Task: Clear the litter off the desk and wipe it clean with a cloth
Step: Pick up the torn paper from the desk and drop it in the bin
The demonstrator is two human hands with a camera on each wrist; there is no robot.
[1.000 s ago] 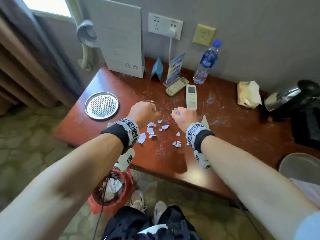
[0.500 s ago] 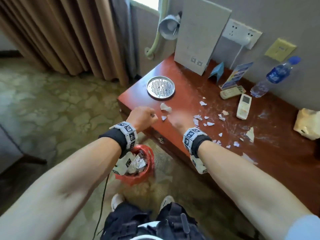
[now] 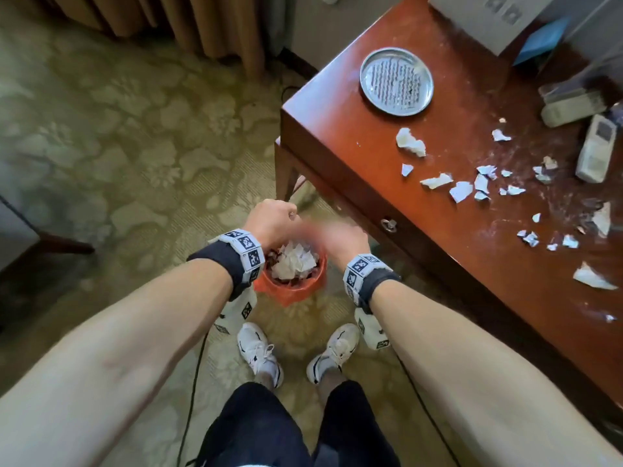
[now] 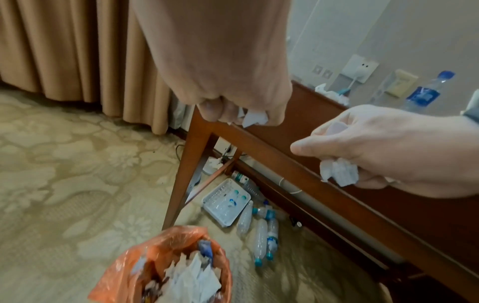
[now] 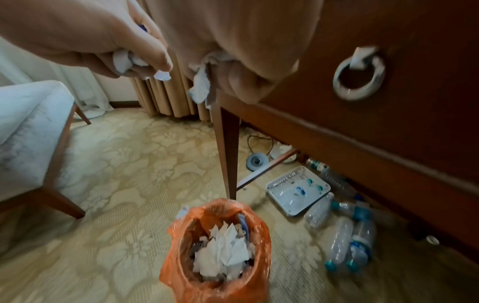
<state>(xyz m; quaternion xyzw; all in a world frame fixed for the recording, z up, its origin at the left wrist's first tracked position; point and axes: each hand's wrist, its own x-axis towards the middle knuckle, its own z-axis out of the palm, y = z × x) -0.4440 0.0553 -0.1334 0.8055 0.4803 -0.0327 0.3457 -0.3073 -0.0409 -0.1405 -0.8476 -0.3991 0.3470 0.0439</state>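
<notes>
Both hands hang over the orange-lined bin (image 3: 290, 294) on the carpet, just off the desk's (image 3: 354, 136) front left corner. My left hand (image 3: 273, 220) is a fist; the left wrist view shows white paper scraps (image 4: 252, 119) gripped in it. My right hand (image 3: 340, 239), blurred in the head view, holds crumpled paper scraps (image 4: 337, 170) in curled fingers. The bin (image 5: 217, 246) is nearly full of white paper. Several torn paper scraps (image 3: 462, 190) and white dust lie on the desk top.
A round metal tray (image 3: 396, 80) and remote controls (image 3: 595, 148) sit on the desk. Under it lie empty bottles (image 5: 339, 242) and a white basket (image 5: 298, 190). A drawer ring pull (image 5: 359, 75) is close to my right hand. A white chair (image 5: 31, 123) stands left.
Both hands left the desk top with their scraps and came down and to the left over the bin. The head view swung down toward the floor.
</notes>
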